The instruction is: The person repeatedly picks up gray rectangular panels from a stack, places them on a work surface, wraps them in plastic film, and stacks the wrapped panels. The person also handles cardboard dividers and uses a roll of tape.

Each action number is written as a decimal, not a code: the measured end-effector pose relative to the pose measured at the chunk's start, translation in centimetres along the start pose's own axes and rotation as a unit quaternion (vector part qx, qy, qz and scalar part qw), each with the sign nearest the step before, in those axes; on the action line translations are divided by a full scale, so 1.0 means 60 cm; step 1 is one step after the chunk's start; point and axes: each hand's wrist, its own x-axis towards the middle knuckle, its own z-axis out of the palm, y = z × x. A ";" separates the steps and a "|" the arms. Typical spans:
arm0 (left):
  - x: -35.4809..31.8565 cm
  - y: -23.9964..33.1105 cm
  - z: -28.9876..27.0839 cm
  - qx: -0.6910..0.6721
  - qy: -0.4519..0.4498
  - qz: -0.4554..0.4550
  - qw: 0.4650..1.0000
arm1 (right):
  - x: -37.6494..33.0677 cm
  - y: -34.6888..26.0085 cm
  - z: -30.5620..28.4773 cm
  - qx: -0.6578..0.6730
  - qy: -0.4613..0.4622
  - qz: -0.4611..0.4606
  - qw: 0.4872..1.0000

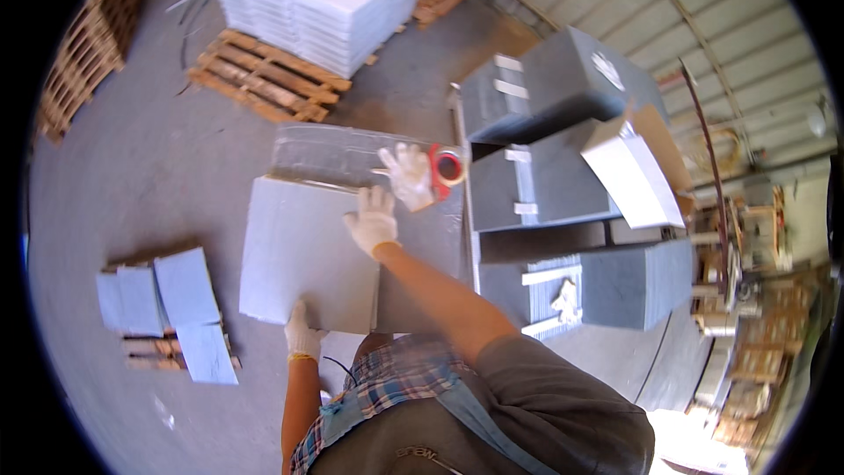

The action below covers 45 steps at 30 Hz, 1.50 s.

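Flat, rectangular pale-grey panel on counter, between the gloved hands, which are apart: left hand at near edge, grip cannot be told; right hand at far right corner, fingers extended. Panel smooth, matte. Farther right: crumpled white glove, red tape dispenser.

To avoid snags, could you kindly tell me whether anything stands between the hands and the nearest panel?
Nothing visible does: the right hand lies over the far right corner of the panel, and the left hand is at its near edge. The loose glove and tape lie beyond that corner.
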 end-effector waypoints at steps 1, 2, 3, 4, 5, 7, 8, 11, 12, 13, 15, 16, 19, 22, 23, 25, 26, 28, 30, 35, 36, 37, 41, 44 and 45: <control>-0.014 0.005 0.020 0.030 -0.009 0.015 0.999 | 0.001 0.014 -0.007 -0.011 0.004 -0.005 1.000; -0.011 0.002 0.025 0.026 0.000 0.000 1.000 | -0.006 0.026 -0.008 -0.018 0.002 -0.012 1.000; -0.009 0.005 0.018 0.016 0.019 -0.008 1.000 | -0.018 0.026 -0.012 -0.004 0.032 -0.011 0.999; 0.003 0.001 0.014 0.021 0.028 -0.005 0.999 | -0.032 0.028 -0.018 0.008 0.063 -0.012 0.998; 0.011 0.001 0.006 0.024 0.044 0.002 0.999 | -0.050 0.019 -0.023 0.024 0.090 -0.017 0.996; 0.017 -0.007 -0.012 0.047 0.068 0.026 0.996 | -0.086 0.016 -0.036 0.051 0.067 -0.035 0.996; 0.009 -0.011 -0.008 0.071 0.076 0.041 0.994 | -0.112 0.026 -0.036 0.062 0.048 -0.050 0.996; -0.024 -0.010 0.015 0.162 0.142 0.067 0.974 | -0.185 0.051 -0.058 0.078 -0.002 -0.115 0.990; -0.032 -0.014 0.019 0.197 0.171 0.071 0.963 | -0.207 0.062 -0.062 0.077 -0.020 -0.135 0.988; -0.029 -0.024 0.009 0.189 0.170 0.073 0.964 | -0.229 0.076 -0.066 0.076 -0.039 -0.155 0.984; -0.012 -0.044 -0.034 0.170 0.170 0.080 0.967 | -0.275 0.108 -0.084 0.085 0.012 -0.143 0.986; -0.004 -0.054 -0.053 0.129 0.170 0.077 0.974 | -0.297 0.125 -0.091 0.093 0.040 -0.139 0.985; 0.023 -0.109 -0.092 0.101 0.226 0.034 0.968 | -0.374 0.211 -0.101 0.062 0.099 -0.087 0.989; 0.005 -0.165 -0.091 0.220 0.183 -0.049 0.957 | -0.444 0.300 -0.141 0.069 0.008 0.023 0.997; -0.007 -0.186 -0.080 0.279 0.148 -0.066 0.947 | -0.470 0.333 -0.148 0.050 -0.010 0.066 0.997; -0.024 -0.231 -0.060 0.395 0.078 -0.079 0.912 | -0.528 0.399 -0.148 0.016 -0.049 0.151 0.987; -0.036 -0.251 -0.040 0.447 0.045 -0.074 0.890 | -0.553 0.430 -0.155 0.021 -0.058 0.179 0.982; -0.062 -0.294 -0.001 0.542 -0.011 -0.055 0.839 | -0.616 0.496 -0.171 0.031 -0.084 0.236 0.968; -0.088 -0.329 0.031 0.617 -0.051 -0.010 0.785 | -0.665 0.537 -0.216 0.042 -0.149 0.289 0.945; -0.148 -0.468 0.070 0.704 -0.199 0.139 0.667 | -0.852 0.684 -0.212 0.117 -0.130 0.372 0.912; -0.174 -0.498 0.095 0.711 -0.196 0.121 0.664 | -0.901 0.727 -0.181 0.099 -0.117 0.375 0.914; -0.204 -0.520 0.125 0.729 -0.182 0.100 0.653 | -0.946 0.762 -0.159 0.081 -0.110 0.375 0.917; -0.255 -0.569 0.185 0.818 -0.151 0.073 0.551 | -1.053 0.856 -0.148 0.077 -0.125 0.412 0.900; -0.307 -0.579 0.253 0.763 -0.149 0.064 0.625 | -1.095 0.923 -0.134 0.045 -0.117 0.420 0.899; -0.318 -0.583 0.261 0.757 -0.136 0.065 0.635 | -1.100 0.936 -0.133 0.049 -0.122 0.425 0.896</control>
